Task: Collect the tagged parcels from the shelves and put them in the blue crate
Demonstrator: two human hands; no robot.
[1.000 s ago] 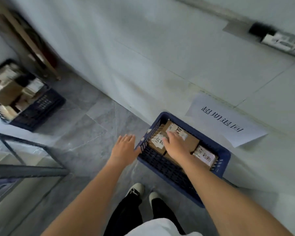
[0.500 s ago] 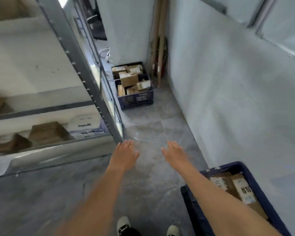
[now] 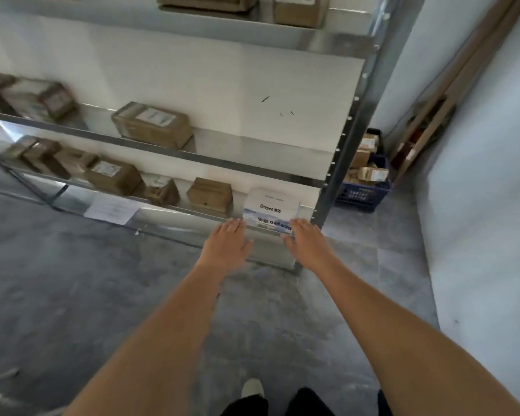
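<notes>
Both my hands are out flat, fingers straight and holding nothing: the left hand (image 3: 227, 243) and right hand (image 3: 308, 244) flank the white Deeyeo box (image 3: 270, 210) at the right end of the bottom shelf (image 3: 192, 213), fingertips near its lower corners. I'd judge the step is a two-handed lift: slide palms onto opposite sides, squeeze evenly, draw it out past the steel upright (image 3: 347, 139). I cannot read whether it carries a tag. Brown parcels (image 3: 152, 124) with labels sit along the shelves. A blue crate (image 3: 362, 195) beyond the upright holds several cartons, heaped above its rim.
</notes>
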